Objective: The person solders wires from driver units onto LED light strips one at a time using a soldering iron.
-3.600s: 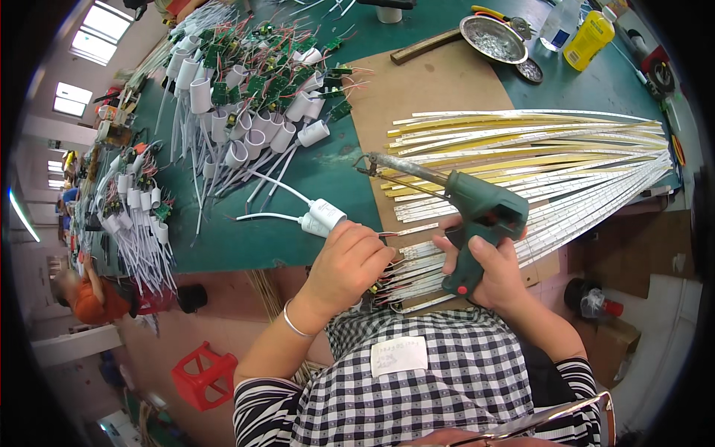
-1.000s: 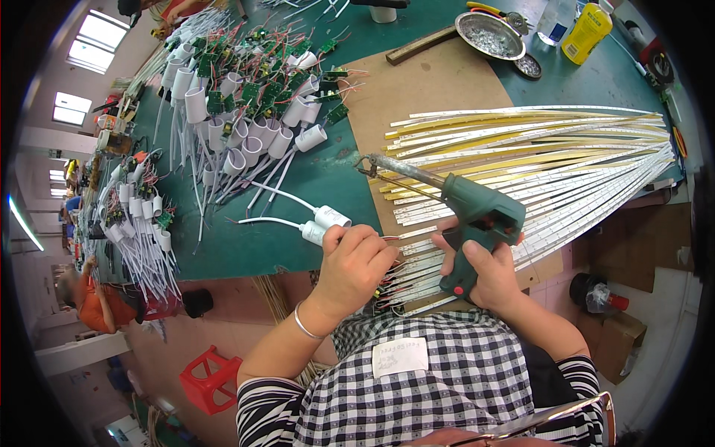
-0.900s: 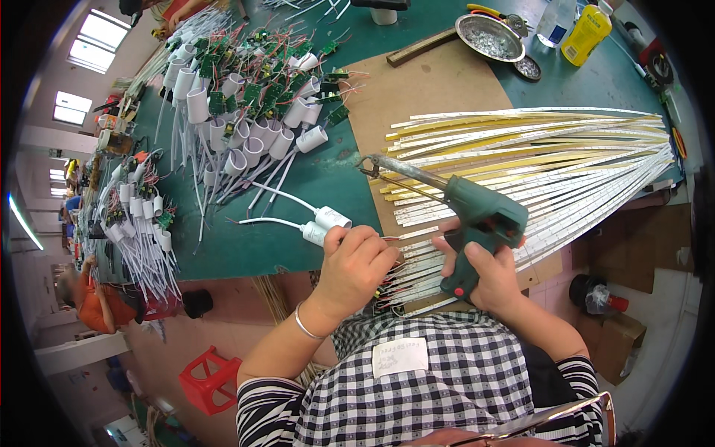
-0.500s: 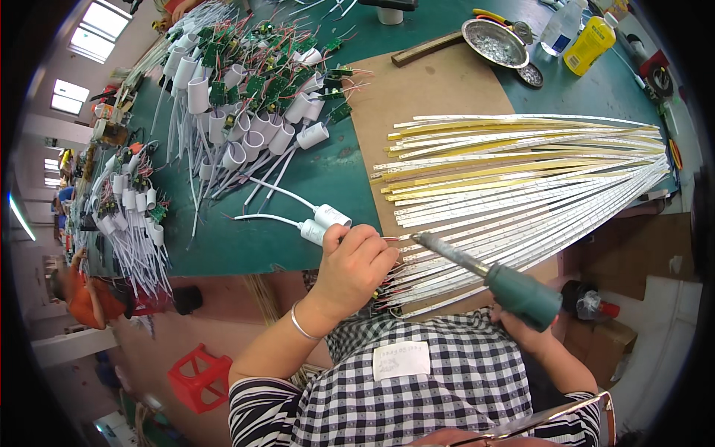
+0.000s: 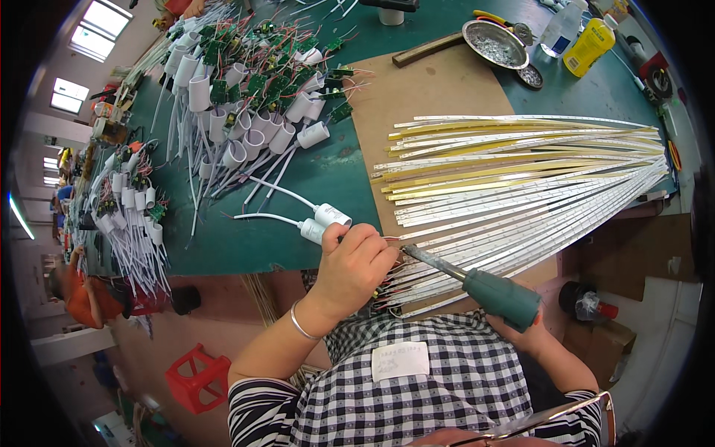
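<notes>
My left hand [image 5: 354, 268] is closed in a pinch at the ends of the white LED strips [image 5: 477, 238], and thin wires [image 5: 392, 239] stick out beside its fingertips. Against its far side lie two white cylindrical caps [image 5: 331, 217] with white cables; what the palm covers is hidden. My right hand [image 5: 524, 337] is wrapped round the green handle of a soldering iron [image 5: 500, 298], mostly behind it. The iron's tip is at the strip ends, right by my left fingertips. Yellow-backed strips [image 5: 447, 188] lie among the white ones on a brown board [image 5: 432, 86].
A heap of white caps with green circuit boards [image 5: 253, 89] covers the table's left part. At the back right stand a metal bowl [image 5: 494, 43], a yellow bottle [image 5: 590, 46] and a clear bottle [image 5: 562, 28]. A red stool [image 5: 198, 378] stands on the floor.
The soldering iron in my right hand has moved left and slightly down, its tip now at the strip ends by my left fingertips. My left hand has stayed nearly still.
</notes>
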`<state>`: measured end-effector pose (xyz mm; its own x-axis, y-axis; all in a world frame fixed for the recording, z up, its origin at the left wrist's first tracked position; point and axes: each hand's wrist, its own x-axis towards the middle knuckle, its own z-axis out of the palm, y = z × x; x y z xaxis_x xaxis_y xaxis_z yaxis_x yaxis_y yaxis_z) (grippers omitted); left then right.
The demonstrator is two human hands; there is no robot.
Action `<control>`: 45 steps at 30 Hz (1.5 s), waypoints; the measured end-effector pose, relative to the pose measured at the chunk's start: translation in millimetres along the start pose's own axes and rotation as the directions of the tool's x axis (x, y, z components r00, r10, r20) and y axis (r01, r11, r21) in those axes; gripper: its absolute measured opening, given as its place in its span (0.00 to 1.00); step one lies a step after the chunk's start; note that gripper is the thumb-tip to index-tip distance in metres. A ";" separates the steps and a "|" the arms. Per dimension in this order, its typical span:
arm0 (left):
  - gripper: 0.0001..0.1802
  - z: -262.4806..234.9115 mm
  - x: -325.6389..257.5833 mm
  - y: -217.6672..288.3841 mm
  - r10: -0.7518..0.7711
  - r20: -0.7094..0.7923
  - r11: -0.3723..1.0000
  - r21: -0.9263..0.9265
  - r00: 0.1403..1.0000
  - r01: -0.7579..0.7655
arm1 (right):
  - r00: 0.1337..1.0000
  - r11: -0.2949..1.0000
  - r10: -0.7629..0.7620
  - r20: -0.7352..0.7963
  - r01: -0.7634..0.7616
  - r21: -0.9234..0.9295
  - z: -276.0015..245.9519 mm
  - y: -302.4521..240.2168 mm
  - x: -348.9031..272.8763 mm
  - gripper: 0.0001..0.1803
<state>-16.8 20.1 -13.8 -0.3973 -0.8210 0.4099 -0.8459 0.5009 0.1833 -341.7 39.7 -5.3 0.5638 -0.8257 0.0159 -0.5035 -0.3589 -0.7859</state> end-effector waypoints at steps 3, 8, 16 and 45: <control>0.06 0.2 0.1 0.1 -0.001 0.000 1.000 0.001 1.000 0.001 | 0.998 0.988 0.066 -0.025 -0.062 0.140 1.8 -1.8 -0.1 0.23; 0.06 0.1 0.2 0.4 -0.002 0.001 1.000 0.005 1.000 0.002 | 0.999 0.999 -0.039 -0.013 0.040 0.017 -1.7 -3.8 4.9 0.20; 0.06 -0.2 0.2 -0.2 -0.001 0.015 1.000 -0.004 1.000 0.001 | 0.996 0.986 -0.084 -0.013 0.082 -0.145 -3.0 -8.5 4.2 0.17; 0.06 -2.9 2.8 0.5 0.004 0.054 1.000 0.012 0.999 -0.004 | 0.998 0.998 0.058 -0.022 -0.058 -0.016 -10.3 -7.0 -8.7 0.17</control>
<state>-17.2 18.8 -10.0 -0.4192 -0.8329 0.3614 -0.8484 0.5011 0.1707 -349.9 44.9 6.4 0.5189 -0.8547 -0.0157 -0.5462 -0.3173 -0.7752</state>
